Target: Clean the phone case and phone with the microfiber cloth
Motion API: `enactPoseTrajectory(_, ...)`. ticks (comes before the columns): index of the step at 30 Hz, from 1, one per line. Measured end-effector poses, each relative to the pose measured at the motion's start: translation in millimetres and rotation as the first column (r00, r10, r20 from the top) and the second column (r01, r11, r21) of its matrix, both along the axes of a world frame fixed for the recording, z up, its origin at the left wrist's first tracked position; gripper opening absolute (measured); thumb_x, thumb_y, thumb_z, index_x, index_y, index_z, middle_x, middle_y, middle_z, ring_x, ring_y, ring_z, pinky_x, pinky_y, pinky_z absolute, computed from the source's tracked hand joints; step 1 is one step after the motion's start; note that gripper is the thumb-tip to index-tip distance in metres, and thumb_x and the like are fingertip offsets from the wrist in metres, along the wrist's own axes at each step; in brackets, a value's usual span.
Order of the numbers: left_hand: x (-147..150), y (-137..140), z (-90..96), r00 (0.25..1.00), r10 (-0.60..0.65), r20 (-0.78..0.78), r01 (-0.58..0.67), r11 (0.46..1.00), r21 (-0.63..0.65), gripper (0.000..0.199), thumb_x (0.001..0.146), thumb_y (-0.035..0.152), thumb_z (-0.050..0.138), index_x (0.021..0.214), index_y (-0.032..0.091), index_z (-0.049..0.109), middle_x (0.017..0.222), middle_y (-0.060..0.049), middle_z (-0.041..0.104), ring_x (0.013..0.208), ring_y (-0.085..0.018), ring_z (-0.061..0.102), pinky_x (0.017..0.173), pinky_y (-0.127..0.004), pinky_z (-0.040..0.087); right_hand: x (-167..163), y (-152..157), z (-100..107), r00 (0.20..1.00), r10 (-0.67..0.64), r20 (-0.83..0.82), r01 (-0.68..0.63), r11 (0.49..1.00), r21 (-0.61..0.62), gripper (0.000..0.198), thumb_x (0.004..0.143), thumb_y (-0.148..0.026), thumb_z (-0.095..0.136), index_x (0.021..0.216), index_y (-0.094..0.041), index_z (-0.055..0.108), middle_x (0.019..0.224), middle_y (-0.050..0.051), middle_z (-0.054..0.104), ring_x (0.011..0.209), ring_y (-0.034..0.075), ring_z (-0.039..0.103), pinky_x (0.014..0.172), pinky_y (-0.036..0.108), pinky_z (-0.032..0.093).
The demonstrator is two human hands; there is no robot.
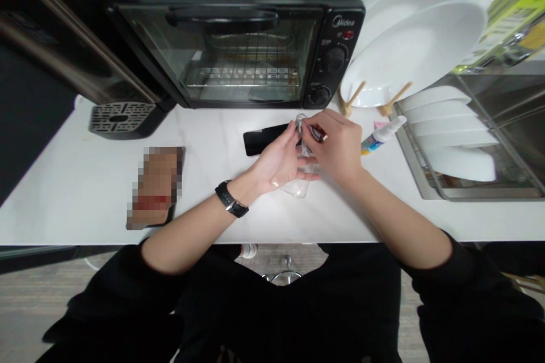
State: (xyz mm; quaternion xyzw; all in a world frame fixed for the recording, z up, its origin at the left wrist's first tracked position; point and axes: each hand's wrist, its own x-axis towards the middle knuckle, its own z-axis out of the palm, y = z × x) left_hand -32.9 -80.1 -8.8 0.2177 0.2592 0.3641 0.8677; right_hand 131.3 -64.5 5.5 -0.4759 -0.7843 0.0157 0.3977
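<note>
My left hand (279,161), palm turned up and fingers stretched, holds a clear phone case (299,188); its transparent edge shows below the fingers. Close against the left thumb and fingers, my right hand (338,139) pinches a crumpled whitish piece, like tissue (301,122). The right fingertips partly cover it. Behind the left hand a black phone (264,139) lies on the counter, its right end hidden by the hands. Just right of my right hand is a small white bottle (383,135) with a blue label and pointed cap, lying tilted.
A black toaster oven (238,57) stands behind the hands. White plates (417,51) stand in a wooden rack at the back right, with white bowls (451,130) by the sink. A pixelated dark-edged item (155,187) lies on the white counter (213,136) at left.
</note>
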Motion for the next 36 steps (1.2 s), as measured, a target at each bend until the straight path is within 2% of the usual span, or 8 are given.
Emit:
enactPoseTrajectory(4, 3.0, -2.6, 6.0, 0.997, 0.069, -0.045, -0.070, 0.997, -0.037, 0.057, 0.115, 0.066, 0.040, 0.159, 0.033, 0.056, 0.105, -0.003, 0.079, 0.074, -0.021, 0.070, 0.083, -0.043, 0.063, -4.7, -1.8, -3.0, 0.987, 0.122, -0.103, -0.126, 0.991, -0.037, 0.019, 0.104, -0.027, 0.064, 0.093, -0.022, 0.080, 0.091, 0.006, 0.081, 0.084, 0.022, 0.074, 0.075, 0.034, 0.052)
enactPoseTrajectory(7, 4.5, -3.3, 14.1, 0.989, 0.145, -0.030, -0.146, 0.988, -0.058, 0.059, 0.118, 0.059, 0.038, 0.168, 0.031, 0.050, 0.098, -0.002, 0.080, 0.076, -0.021, 0.072, 0.076, -0.035, 0.060, -8.7, -5.0, -5.1, 0.978, 0.176, -0.112, -0.183, 0.982, -0.052, 0.020, 0.104, -0.029, 0.065, 0.093, -0.022, 0.080, 0.091, 0.005, 0.082, 0.083, 0.020, 0.074, 0.076, 0.032, 0.053)
enactPoseTrajectory(13, 4.0, -3.9, 28.9, 0.977, 0.210, -0.032, -0.212, 0.976, -0.045, 0.061, 0.119, 0.055, 0.033, 0.172, 0.030, 0.048, 0.089, -0.001, 0.080, 0.073, -0.018, 0.075, 0.061, -0.025, 0.056, -12.5, -13.5, -5.0, 0.923, 0.338, -0.184, -0.353, 0.934, -0.055, 0.020, 0.106, -0.028, 0.065, 0.096, -0.021, 0.080, 0.094, 0.004, 0.083, 0.078, 0.016, 0.071, 0.073, 0.029, 0.051)
enactPoseTrajectory(18, -1.0, -5.2, 33.4, 0.981, 0.185, -0.053, -0.186, 0.982, -0.032, 0.063, 0.119, 0.059, 0.025, 0.176, 0.038, 0.039, 0.100, -0.002, 0.083, 0.068, -0.017, 0.076, 0.063, -0.028, 0.061, -11.6, -17.5, -6.0, 0.880, 0.458, -0.129, -0.467, 0.883, -0.050, 0.023, 0.109, -0.030, 0.064, 0.096, -0.021, 0.081, 0.099, 0.005, 0.084, 0.083, 0.016, 0.074, 0.076, 0.030, 0.052)
enactPoseTrajectory(21, -6.1, -3.6, 30.2, 0.983, 0.168, -0.069, -0.168, 0.986, 0.008, 0.063, 0.118, 0.065, 0.026, 0.178, 0.045, 0.033, 0.105, -0.003, 0.083, 0.078, -0.021, 0.079, 0.068, -0.031, 0.062, -11.6, -20.2, -8.1, 0.860, 0.505, -0.081, -0.510, 0.856, -0.084, 0.025, 0.110, -0.033, 0.063, 0.097, -0.023, 0.082, 0.097, 0.004, 0.085, 0.087, 0.017, 0.077, 0.080, 0.031, 0.054)
enactPoseTrajectory(26, -9.5, -0.3, 22.4, 0.965, 0.262, -0.036, -0.259, 0.964, 0.065, 0.067, 0.117, 0.066, 0.035, 0.178, 0.040, 0.034, 0.103, -0.003, 0.081, 0.098, -0.020, 0.081, 0.090, -0.029, 0.063, -12.0, -22.1, -9.8, 0.777, 0.629, -0.034, -0.630, 0.773, -0.074, 0.024, 0.110, -0.031, 0.062, 0.098, -0.024, 0.082, 0.093, 0.002, 0.084, 0.080, 0.015, 0.074, 0.075, 0.030, 0.053)
enactPoseTrajectory(30, -7.4, 0.6, 17.8, 0.951, 0.299, -0.076, -0.294, 0.953, 0.070, 0.064, 0.117, 0.064, 0.037, 0.176, 0.040, 0.039, 0.107, -0.003, 0.078, 0.105, -0.023, 0.081, 0.091, -0.034, 0.063, -8.1, -18.0, -5.2, 0.707, 0.707, -0.018, -0.706, 0.706, -0.054, 0.019, 0.108, -0.024, 0.064, 0.099, -0.024, 0.080, 0.094, 0.001, 0.085, 0.086, 0.016, 0.076, 0.078, 0.029, 0.054)
enactPoseTrajectory(36, -5.6, 0.2, 16.1, 0.938, 0.337, -0.081, -0.331, 0.940, 0.079, 0.070, 0.114, 0.066, 0.040, 0.178, 0.038, 0.036, 0.112, -0.006, 0.076, 0.116, -0.028, 0.077, 0.102, -0.040, 0.060, 3.0, -12.6, 8.1, 0.675, 0.736, 0.049, -0.699, 0.660, -0.275, 0.021, 0.108, -0.026, 0.062, 0.095, -0.024, 0.078, 0.093, 0.000, 0.083, 0.085, 0.016, 0.071, 0.078, 0.030, 0.048)
